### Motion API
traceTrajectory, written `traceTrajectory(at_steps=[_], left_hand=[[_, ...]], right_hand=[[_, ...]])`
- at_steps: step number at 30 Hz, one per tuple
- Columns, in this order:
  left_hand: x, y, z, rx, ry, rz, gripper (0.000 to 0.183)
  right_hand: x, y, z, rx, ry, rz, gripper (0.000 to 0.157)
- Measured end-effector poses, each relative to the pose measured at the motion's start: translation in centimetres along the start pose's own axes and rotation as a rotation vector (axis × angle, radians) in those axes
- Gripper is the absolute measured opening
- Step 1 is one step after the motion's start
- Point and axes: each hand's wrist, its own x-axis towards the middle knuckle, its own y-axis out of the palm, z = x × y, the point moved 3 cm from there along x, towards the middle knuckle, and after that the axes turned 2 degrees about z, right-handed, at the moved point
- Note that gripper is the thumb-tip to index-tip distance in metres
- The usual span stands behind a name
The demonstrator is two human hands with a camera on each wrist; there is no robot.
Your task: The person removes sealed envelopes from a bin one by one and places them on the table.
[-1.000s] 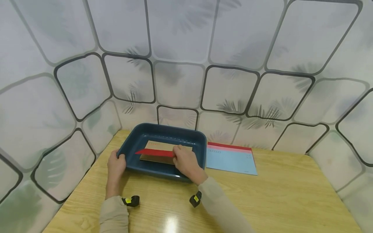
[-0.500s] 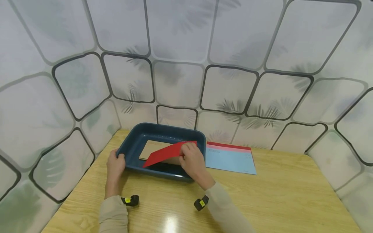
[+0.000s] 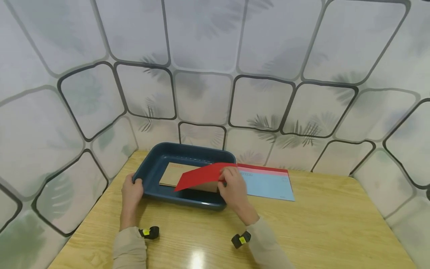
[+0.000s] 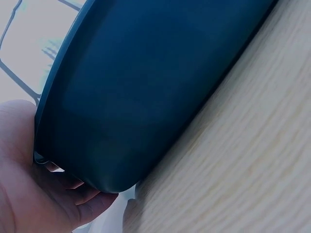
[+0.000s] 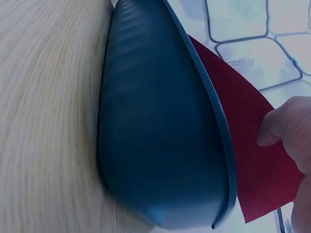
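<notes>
A dark blue tray stands on the wooden table. My left hand grips its left front corner; in the left wrist view the thumb lies at the rim and the fingers curl under the tray's wall. With my right hand I pinch the right end of a red envelope, held slanting over the tray's right part. The right wrist view shows the thumb flat on the red paper, above the rim. Brown envelopes lie in the tray, partly covered by the red one.
Right of the tray, a stack of envelopes lies on the table, a light blue envelope on top with pink and red edges showing behind. A patterned curtain surrounds the table at the back and sides.
My right hand has moved to the right, carrying the red envelope from over the tray's middle towards its right rim. The left hand keeps its grip on the corner.
</notes>
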Motion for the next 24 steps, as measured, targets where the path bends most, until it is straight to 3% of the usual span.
traceTrajectory(at_steps=[16,24], left_hand=[[0.2,0.0,0.1,0.011,0.007,-0.027,0.048],[-0.1,0.2,-0.1,0.002,0.002,-0.005,0.049]], right_hand=[[-2.3,-2.7,-3.0,-0.001,0.090,-0.086,0.024],[-3.2,-3.4,-4.7,0.004,0.097,-0.136,0.020]])
